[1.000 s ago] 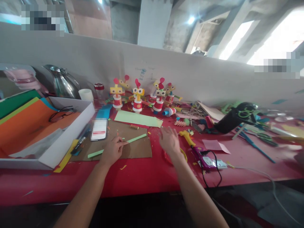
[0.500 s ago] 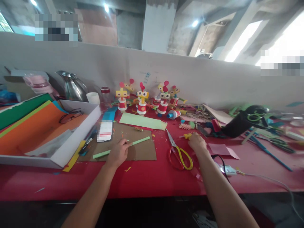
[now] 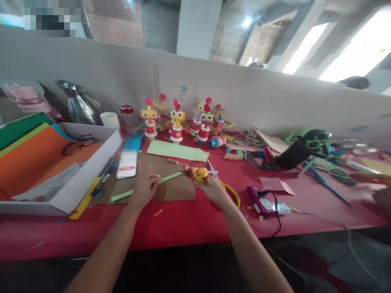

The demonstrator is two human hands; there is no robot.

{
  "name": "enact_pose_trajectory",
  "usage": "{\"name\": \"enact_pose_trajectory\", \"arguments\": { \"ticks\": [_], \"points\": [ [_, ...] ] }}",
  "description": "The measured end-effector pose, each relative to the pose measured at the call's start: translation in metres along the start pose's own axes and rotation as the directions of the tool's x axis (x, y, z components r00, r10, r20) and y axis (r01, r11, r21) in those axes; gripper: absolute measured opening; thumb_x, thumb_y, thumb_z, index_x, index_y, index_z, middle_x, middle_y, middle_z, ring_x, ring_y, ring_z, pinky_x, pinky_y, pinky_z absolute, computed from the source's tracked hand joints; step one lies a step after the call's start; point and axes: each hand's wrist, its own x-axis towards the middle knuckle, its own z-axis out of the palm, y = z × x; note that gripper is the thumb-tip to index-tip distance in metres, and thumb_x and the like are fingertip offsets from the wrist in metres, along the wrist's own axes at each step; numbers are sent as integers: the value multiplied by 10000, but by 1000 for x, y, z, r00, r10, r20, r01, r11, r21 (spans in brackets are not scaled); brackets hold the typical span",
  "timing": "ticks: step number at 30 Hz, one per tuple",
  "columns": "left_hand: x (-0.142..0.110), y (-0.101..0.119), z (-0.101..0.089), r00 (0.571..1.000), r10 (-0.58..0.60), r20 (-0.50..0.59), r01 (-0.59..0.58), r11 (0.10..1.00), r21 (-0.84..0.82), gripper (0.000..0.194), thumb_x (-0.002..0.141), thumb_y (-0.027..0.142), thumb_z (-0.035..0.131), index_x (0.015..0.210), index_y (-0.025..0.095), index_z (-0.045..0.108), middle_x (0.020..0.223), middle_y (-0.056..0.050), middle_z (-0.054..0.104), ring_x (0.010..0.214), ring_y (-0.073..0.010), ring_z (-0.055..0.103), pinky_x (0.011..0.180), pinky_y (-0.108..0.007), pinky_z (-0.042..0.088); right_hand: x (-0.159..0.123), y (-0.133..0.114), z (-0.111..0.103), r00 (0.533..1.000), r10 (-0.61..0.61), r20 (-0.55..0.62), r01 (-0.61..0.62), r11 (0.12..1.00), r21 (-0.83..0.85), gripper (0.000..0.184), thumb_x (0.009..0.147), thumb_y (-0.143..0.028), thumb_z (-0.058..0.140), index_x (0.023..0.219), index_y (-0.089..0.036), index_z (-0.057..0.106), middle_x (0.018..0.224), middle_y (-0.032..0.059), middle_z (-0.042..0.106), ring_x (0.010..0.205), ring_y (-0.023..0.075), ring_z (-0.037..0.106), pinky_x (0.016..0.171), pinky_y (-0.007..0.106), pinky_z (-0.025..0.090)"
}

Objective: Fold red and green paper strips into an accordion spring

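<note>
- The narrow green strip (image 3: pixel 172 177) lies slantwise on the brown cardboard (image 3: pixel 179 194), its right end at the nozzle of the yellow glue gun (image 3: pixel 200 174).
- Your left hand (image 3: pixel 146 188) steadies the strip near its middle, fingertips drawn together there; whether they pinch it or only press from above, I cannot tell.
- Your right hand (image 3: pixel 213 188) has its fingers wrapped around the glue gun. The blur hides whether the nozzle touches the paper, and the trigger finger cannot be made out.
- The step in hand looks like lining up glue for the strip. The next move calls for a still left hand and a nozzle well away from those fingertips.
- Mind the scissors (image 3: pixel 237 198), partly hidden behind your right hand and wrist, and the small paper coil (image 3: pixel 172 161) just beyond the strip.
- Farther off, the light-green sheet (image 3: pixel 175 150) and paper figures (image 3: pixel 176 132) limit reaching forward.
- Your open room is the red tabletop (image 3: pixel 189 226), between the cardboard's near edge and the table's front edge.
</note>
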Motion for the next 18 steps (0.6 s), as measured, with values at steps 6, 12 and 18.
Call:
{"name": "enact_pose_trajectory", "arguments": {
  "ticks": [6, 12, 18],
  "points": [
    [1, 2, -1, 999, 11, 33, -12, 1000, 27, 267, 905, 233, 435, 975, 191, 689, 943, -63, 647, 852, -184, 624, 767, -308, 479, -14, 1, 26, 996, -80, 40, 81, 997, -19, 219, 815, -404, 546, 850, -199, 615, 752, 25, 650, 710, 214, 608, 600, 270, 431],
    [0, 5, -2, 998, 28, 56, -31, 998, 61, 269, 914, 217, 422, 998, 177, 674, 960, -81, 634, 873, -199, 617, 777, -328, 478, -7, 4, 32, 998, -41, 49, 46, 994, -96, 268, 848, -446, 499, 860, -189, 571, 758, 39, 629, 694, 204, 586, 612, 278, 415],
    [0, 5, -2, 997, 52, 49, -55, 996, 69, 271, 911, 191, 416, 992, 182, 675, 945, -78, 638, 873, -202, 613, 774, -330, 480, -3, -2, 40, 995, -28, 99, 45, 984, -174, 218, 877, -397, 481, 873, -197, 568, 852, 61, 668, 813, 225, 623, 689, 288, 425]
  ]
}}
